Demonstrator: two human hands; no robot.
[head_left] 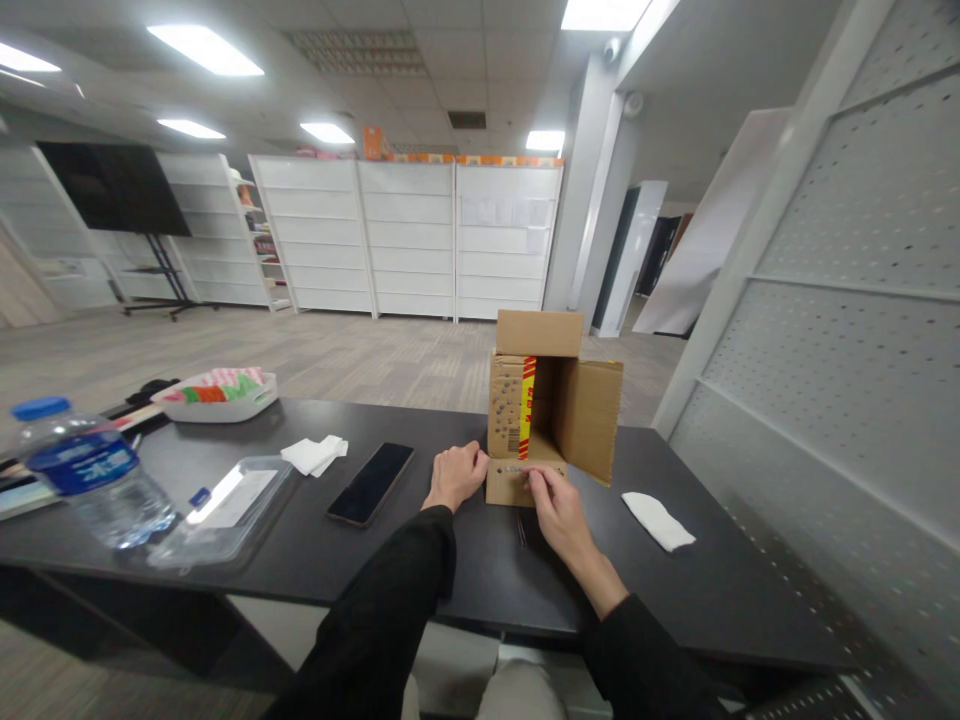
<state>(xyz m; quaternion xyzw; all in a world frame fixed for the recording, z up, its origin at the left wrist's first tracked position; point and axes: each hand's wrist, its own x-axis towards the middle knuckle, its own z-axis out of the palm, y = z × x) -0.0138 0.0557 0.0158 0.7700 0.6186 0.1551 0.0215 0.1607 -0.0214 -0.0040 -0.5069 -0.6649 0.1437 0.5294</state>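
Note:
An open cardboard box (505, 400) stands on the dark table, its opening facing me and its flaps folded out. Red and yellow tape (528, 410) runs down its front, beside many small dark grey spots. My left hand (455, 477) rests by the box's lower left edge, fingers curled; what they hold, if anything, is hidden. At the lower flap (506, 488), which carries a row of small greyish dots, my right hand (559, 508) is closed in a pinch. Whatever is between its fingertips is too small to name. A thin dark item (520, 528) lies below the flap.
Left of my hands lie a phone (372, 484), white tissue (315, 455) and a clear plastic case (232, 510). A water bottle (90, 470) and a white basket (217, 402) are farther left. Another folded tissue (658, 521) lies right, near a perforated panel (840, 400).

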